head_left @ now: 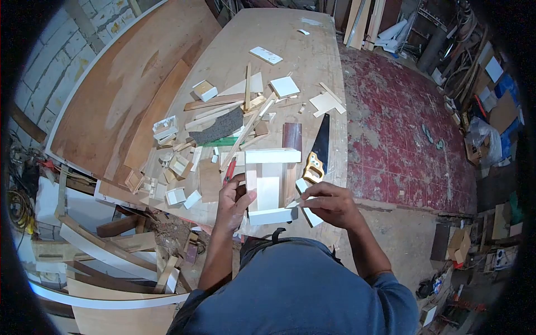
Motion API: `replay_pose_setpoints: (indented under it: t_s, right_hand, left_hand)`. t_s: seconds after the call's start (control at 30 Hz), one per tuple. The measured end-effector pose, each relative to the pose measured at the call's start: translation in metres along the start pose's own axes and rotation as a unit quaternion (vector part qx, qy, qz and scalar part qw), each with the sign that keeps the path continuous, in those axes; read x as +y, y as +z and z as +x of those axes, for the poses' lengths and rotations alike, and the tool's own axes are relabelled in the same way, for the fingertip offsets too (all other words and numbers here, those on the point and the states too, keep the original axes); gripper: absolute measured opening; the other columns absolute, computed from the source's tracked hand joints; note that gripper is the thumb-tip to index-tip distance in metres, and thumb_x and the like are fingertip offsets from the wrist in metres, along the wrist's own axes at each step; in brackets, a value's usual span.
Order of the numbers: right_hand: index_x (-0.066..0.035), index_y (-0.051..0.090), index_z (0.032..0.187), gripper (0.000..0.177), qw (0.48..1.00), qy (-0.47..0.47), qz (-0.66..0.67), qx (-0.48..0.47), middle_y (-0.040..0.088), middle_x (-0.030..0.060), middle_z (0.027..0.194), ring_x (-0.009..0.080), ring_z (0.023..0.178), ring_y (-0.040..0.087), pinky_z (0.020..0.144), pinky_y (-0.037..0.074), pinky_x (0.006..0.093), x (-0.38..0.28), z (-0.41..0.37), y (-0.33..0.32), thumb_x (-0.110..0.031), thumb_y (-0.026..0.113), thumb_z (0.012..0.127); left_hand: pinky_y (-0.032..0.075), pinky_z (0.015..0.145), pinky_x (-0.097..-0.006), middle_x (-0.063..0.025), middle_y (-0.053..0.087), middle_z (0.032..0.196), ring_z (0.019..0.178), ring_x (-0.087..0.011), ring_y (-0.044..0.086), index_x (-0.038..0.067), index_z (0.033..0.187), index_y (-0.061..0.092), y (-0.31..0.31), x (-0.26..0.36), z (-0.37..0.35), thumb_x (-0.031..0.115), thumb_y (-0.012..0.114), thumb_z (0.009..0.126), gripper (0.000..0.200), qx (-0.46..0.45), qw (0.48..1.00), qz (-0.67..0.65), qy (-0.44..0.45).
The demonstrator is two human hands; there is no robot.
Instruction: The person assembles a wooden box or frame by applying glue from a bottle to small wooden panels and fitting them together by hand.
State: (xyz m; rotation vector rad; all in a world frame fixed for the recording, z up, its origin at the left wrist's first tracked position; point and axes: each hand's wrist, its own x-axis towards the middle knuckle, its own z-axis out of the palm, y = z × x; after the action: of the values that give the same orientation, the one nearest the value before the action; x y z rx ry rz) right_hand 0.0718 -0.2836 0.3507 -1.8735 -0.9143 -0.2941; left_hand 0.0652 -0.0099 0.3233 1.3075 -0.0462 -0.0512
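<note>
A small white and wooden frame [273, 156] stands at the near edge of the workbench, in front of my body. My left hand [233, 204] grips its left side, the thumb resting on the wood. At the frame's lower right corner my right hand [329, 204] is pinched on a small pale piece [296, 203]. A white strip [313, 216] lies under and beside my right hand. Just beyond that hand is a handsaw [319, 146] with a yellow and black handle. A red tool [229, 170] lies next to my left hand.
The workbench [273, 28] carries wood offcuts [215, 114], a dark grey sanding piece [218, 127], small white boxes [164, 128] and a white block [285, 86]. A large wooden panel [123, 72] leans at the left. Red tiled floor [396, 123] lies at the right.
</note>
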Motion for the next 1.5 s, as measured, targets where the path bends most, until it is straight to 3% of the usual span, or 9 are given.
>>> replay_pose_setpoints:
  t_s: [0.07,0.17,0.57,0.8,0.87,1.07,1.17,1.27,1.5]
  right_hand:
    - [-0.009,0.075,0.095,0.028,0.999,0.005,-0.022,-0.038,0.070,0.0067,0.097,0.0201,0.088,0.069,0.071,0.057,0.0297,0.000,0.001,0.000,0.007,0.075,0.072]
    - [-0.009,0.073,0.096,0.029,0.998,0.036,-0.004,-0.042,0.068,0.0068,0.100,0.0231,0.093,0.069,0.077,0.057,0.0339,0.005,-0.006,-0.008,0.005,0.075,0.071]
    - [-0.009,0.071,0.096,0.027,0.996,0.073,-0.043,-0.039,0.066,0.0070,0.100,0.0234,0.092,0.067,0.076,0.056,0.0341,-0.006,-0.014,-0.013,0.004,0.075,0.072]
    - [-0.007,0.071,0.091,0.024,0.996,0.053,-0.040,-0.052,0.065,0.0081,0.099,0.0243,0.094,0.066,0.078,0.056,0.0346,-0.011,-0.017,-0.001,0.005,0.074,0.071]
    - [-0.006,0.071,0.090,0.024,0.991,0.115,-0.059,-0.030,0.065,0.0087,0.099,0.0247,0.094,0.066,0.078,0.055,0.0344,-0.006,-0.028,-0.006,0.007,0.073,0.070]
    - [-0.004,0.068,0.089,0.024,0.982,0.139,-0.097,0.077,0.068,0.0096,0.093,0.0236,0.087,0.068,0.074,0.054,0.0327,-0.009,-0.042,-0.003,0.011,0.071,0.071]
    - [-0.002,0.068,0.089,0.023,0.974,0.175,-0.080,0.121,0.069,0.0099,0.087,0.0224,0.083,0.068,0.071,0.053,0.0309,-0.015,-0.046,0.014,0.013,0.070,0.072]
    - [-0.001,0.067,0.089,0.023,0.968,0.212,-0.019,0.132,0.069,0.0101,0.088,0.0213,0.082,0.068,0.071,0.053,0.0302,-0.021,-0.052,0.037,0.014,0.069,0.072]
    - [0.000,0.066,0.094,0.024,0.958,0.246,0.015,0.145,0.067,0.0095,0.085,0.0164,0.079,0.069,0.073,0.055,0.0272,-0.034,-0.056,0.074,0.013,0.068,0.074]
  left_hand:
    - [0.049,0.087,-0.0289,-0.0115,0.067,0.104,0.093,-0.0144,0.064,-0.004,0.124,0.053,0.001,0.001,-0.001,0.013,0.069,0.083,0.047,-0.001,1.000,-0.002,-0.004]
    - [0.050,0.087,-0.0288,-0.0111,0.067,0.105,0.094,-0.0143,0.064,-0.004,0.124,0.053,0.000,0.002,-0.001,0.012,0.069,0.083,0.047,-0.002,1.000,-0.004,-0.001]
    - [0.050,0.086,-0.0288,-0.0106,0.067,0.105,0.094,-0.0138,0.063,-0.002,0.125,0.053,0.009,0.005,-0.009,0.012,0.070,0.084,0.046,-0.006,1.000,0.008,-0.015]
    - [0.049,0.087,-0.0286,-0.0106,0.066,0.106,0.095,-0.0138,0.063,-0.001,0.125,0.053,0.004,-0.003,-0.019,0.010,0.069,0.084,0.045,-0.013,1.000,0.009,-0.007]
    - [0.049,0.088,-0.0292,-0.0104,0.066,0.107,0.096,-0.0142,0.063,-0.002,0.126,0.053,-0.004,-0.008,-0.024,0.010,0.069,0.084,0.046,-0.011,1.000,0.006,-0.014]
    - [0.051,0.086,-0.0304,-0.0101,0.065,0.106,0.095,-0.0161,0.063,-0.004,0.123,0.054,-0.021,-0.021,-0.030,0.017,0.065,0.088,0.043,0.067,0.996,-0.040,-0.052]
    - [0.050,0.092,-0.0363,-0.0119,0.064,0.114,0.102,-0.0236,0.064,-0.001,0.125,0.054,-0.057,-0.059,-0.024,0.028,0.055,0.092,0.044,0.106,0.946,-0.180,-0.248]
    - [0.050,0.094,-0.0437,-0.0139,0.064,0.119,0.108,-0.0294,0.062,0.003,0.131,0.052,-0.072,-0.070,-0.021,0.033,0.051,0.092,0.050,0.078,0.923,-0.270,-0.264]
    - [0.048,0.098,-0.0452,-0.0143,0.063,0.120,0.111,-0.0297,0.061,0.002,0.129,0.052,-0.099,-0.060,-0.017,0.034,0.053,0.090,0.051,0.072,0.923,-0.268,-0.266]
